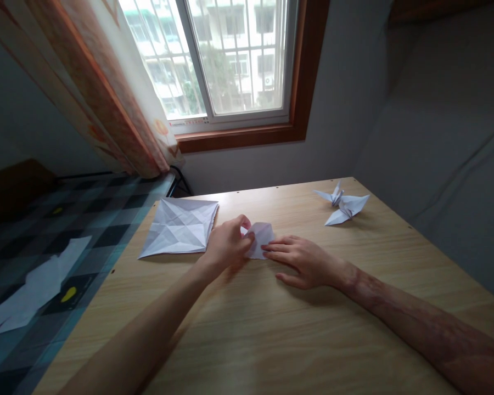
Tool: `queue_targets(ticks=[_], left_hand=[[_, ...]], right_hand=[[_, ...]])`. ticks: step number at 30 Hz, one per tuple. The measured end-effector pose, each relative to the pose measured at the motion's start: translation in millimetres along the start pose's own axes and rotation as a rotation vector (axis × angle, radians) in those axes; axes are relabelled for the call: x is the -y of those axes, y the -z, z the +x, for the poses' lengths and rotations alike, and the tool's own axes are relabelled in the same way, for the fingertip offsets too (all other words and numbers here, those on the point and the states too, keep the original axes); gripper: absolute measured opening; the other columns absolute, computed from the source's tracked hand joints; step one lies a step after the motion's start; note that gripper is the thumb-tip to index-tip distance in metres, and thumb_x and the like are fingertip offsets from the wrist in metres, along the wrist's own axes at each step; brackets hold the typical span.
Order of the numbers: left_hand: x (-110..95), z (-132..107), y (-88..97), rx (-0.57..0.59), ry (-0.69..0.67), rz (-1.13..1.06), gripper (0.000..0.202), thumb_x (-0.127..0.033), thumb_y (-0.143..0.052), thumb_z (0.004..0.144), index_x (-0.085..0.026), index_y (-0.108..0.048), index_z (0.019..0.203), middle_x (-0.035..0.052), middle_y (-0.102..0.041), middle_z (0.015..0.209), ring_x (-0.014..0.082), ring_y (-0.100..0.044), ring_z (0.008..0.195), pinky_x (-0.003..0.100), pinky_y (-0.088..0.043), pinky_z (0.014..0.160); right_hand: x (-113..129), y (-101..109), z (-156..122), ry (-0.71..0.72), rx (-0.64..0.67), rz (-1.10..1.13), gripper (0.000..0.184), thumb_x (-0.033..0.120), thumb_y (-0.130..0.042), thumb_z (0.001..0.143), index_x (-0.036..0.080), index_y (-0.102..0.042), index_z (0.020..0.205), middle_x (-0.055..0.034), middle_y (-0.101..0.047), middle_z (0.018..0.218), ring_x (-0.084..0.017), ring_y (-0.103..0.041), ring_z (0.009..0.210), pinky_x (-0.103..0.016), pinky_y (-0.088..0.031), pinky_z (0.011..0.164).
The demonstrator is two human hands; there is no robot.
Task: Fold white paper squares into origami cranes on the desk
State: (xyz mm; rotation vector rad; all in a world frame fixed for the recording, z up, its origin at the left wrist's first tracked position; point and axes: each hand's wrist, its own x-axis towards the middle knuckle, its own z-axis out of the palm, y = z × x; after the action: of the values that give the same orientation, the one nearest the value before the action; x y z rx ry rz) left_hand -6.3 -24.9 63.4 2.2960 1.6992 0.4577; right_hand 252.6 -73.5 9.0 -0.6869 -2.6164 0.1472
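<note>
A small piece of folded white paper (262, 236) lies on the wooden table (239, 340), between my two hands. My left hand (229, 240) is closed, its thumb and fingers pinching the paper's left edge. From the other side, my right hand (302, 260) rests its outstretched fingertips on the paper's right edge, with the thumb apart on the wood. Part of the paper is hidden behind the left fingers. Just left of my left hand lies a creased white square sheet (181, 226).
Two folded paper cranes (348, 210) sit at the table's far right. Torn white paper (41, 288) lies on a checked bed (8, 219) at the left. A window (239, 60) and a curtain (119, 104) are beyond the table, with walls behind and at the right.
</note>
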Motion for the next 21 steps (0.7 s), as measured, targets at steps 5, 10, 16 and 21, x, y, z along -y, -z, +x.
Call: queue_targets(ticks=[5,10,16,21], left_hand=[[-1,2,-3.4,-0.043,0.003,0.090,0.023,-0.045,-0.069,0.095,-0.027,-0.077,0.108,0.0061,-0.084,0.099,0.0293,-0.077,0.089,0.035,-0.048,0.074],[5,9,2.2,-0.055,0.025,0.030,0.018,-0.039,-0.070,0.093,-0.027,-0.081,0.100,0.0044,-0.083,0.096,0.0276,-0.076,0.087,0.034,-0.047,0.074],[12,13,11.5,-0.002,0.057,-0.068,0.015,-0.035,-0.072,0.087,-0.024,-0.079,0.095,0.0028,-0.082,0.096,0.0249,-0.075,0.088,0.032,-0.048,0.075],[6,10,8.7,-0.037,0.052,0.092,0.020,-0.039,-0.075,0.085,-0.026,-0.077,0.099,0.0042,-0.081,0.089,0.0285,-0.074,0.085,0.033,-0.047,0.070]], right_hand=[[3,2,2,0.008,-0.001,0.012,0.051,0.037,-0.068,0.101,0.017,-0.067,0.148,-0.0146,-0.070,0.152,-0.032,-0.067,0.136,-0.050,-0.052,0.117],[2,2,2,-0.004,-0.007,0.024,0.048,0.037,-0.070,0.100,0.019,-0.069,0.145,-0.0127,-0.071,0.152,-0.032,-0.068,0.135,-0.050,-0.053,0.116],[3,1,2,-0.007,-0.009,0.024,0.046,0.038,-0.070,0.100,0.020,-0.069,0.143,-0.0127,-0.071,0.151,-0.032,-0.068,0.133,-0.050,-0.053,0.115],[6,2,3,-0.010,0.006,0.001,0.047,0.038,-0.070,0.100,0.018,-0.068,0.142,-0.0163,-0.068,0.153,-0.034,-0.067,0.130,-0.051,-0.054,0.112]])
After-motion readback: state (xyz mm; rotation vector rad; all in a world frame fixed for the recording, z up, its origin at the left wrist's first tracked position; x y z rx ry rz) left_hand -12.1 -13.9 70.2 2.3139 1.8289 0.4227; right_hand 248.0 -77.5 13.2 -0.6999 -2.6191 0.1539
